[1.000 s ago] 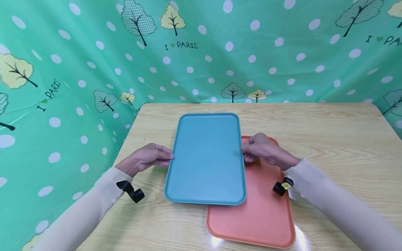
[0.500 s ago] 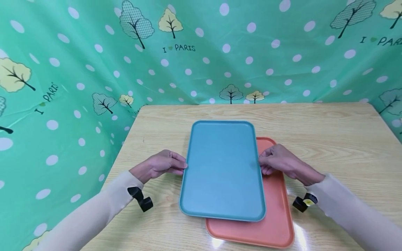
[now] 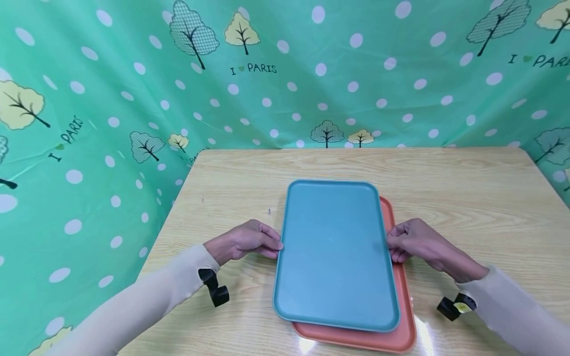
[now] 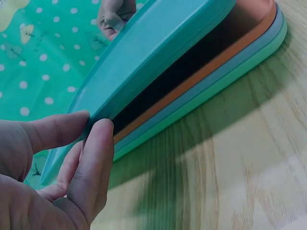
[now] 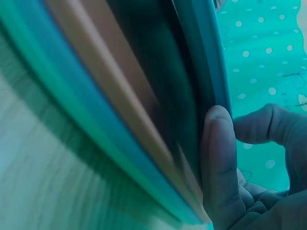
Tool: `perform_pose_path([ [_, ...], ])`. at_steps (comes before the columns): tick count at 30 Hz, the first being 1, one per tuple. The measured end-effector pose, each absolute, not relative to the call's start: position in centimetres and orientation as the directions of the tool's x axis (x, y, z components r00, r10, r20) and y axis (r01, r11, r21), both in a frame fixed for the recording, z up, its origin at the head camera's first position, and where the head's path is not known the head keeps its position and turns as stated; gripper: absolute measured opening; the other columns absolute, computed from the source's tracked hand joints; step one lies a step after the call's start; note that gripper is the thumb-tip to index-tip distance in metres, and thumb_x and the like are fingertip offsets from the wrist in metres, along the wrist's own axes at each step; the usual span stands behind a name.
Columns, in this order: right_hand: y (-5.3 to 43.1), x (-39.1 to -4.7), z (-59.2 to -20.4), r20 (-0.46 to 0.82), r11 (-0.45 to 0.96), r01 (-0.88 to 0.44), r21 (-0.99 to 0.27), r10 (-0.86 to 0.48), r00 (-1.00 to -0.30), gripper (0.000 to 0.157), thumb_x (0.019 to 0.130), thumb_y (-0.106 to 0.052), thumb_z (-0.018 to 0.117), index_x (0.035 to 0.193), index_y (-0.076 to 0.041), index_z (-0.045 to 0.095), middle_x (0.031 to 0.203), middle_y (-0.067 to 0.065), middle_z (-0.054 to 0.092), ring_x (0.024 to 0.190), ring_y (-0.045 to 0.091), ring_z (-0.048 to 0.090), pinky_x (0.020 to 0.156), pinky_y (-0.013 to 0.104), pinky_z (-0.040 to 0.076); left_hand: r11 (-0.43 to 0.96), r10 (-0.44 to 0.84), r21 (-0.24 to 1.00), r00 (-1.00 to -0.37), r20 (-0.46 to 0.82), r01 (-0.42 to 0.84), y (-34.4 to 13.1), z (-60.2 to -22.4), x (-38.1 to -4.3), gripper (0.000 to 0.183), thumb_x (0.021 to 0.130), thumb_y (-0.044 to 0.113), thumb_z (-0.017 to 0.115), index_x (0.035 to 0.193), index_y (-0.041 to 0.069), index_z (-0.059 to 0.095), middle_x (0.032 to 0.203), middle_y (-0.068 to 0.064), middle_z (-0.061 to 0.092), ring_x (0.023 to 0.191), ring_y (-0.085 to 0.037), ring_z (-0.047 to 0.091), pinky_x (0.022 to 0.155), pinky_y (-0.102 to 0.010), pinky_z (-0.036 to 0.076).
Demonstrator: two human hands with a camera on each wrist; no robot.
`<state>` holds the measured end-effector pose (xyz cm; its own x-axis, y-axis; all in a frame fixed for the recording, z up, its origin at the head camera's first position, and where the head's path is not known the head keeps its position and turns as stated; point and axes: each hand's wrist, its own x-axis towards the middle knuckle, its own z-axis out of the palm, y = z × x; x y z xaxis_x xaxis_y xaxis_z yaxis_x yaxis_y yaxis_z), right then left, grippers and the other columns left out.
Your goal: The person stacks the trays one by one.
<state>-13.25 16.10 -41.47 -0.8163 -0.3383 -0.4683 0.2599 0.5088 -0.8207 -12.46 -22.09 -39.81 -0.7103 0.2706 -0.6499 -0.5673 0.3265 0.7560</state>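
Note:
Between both hands a blue rectangular tray (image 3: 336, 254) is held over an orange tray (image 3: 403, 316), covering most of it in the head view. My left hand (image 3: 249, 241) pinches the blue tray's left long rim between thumb and fingers. At the opposite rim, my right hand (image 3: 414, 242) pinches it the same way. From the left wrist, a dark gap shows between the raised tray (image 4: 144, 52) and the orange one (image 4: 211, 55). Under the orange tray lie a blue-grey tray (image 4: 230, 60) and a green one (image 4: 240, 67), stacked with their edges close together.
The stack sits on a light wood-grain table (image 3: 467, 198), nearer its front. Behind and to the left hangs a green curtain (image 3: 285, 74) with white dots and printed trees. Black wrist cameras (image 3: 215, 289) are strapped over both pale sleeves.
Both hands have carried the blue tray rightward and nearer to me, so it now overlaps far more of the orange tray. The orange tray stays put.

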Motion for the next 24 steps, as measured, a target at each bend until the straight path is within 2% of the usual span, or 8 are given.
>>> perform_pose_path([
  [24,19.4,-11.6,-42.8,-0.499,0.511,0.301,-0.805,-0.308,-0.81,0.016,0.088,-0.007,0.057,0.091,0.008,0.062,0.07,0.005,0.067,0.062,0.012,0.065,0.059,0.028,0.059,0.345,0.327,0.751,-0.678,-0.659,-0.563,-19.1,-41.3,-11.8,0.014,0.086,-0.002,0.07,0.1,-0.006,0.067,0.084,-0.008,0.07,0.069,-0.014,0.071,0.077,-0.031,0.061],
])
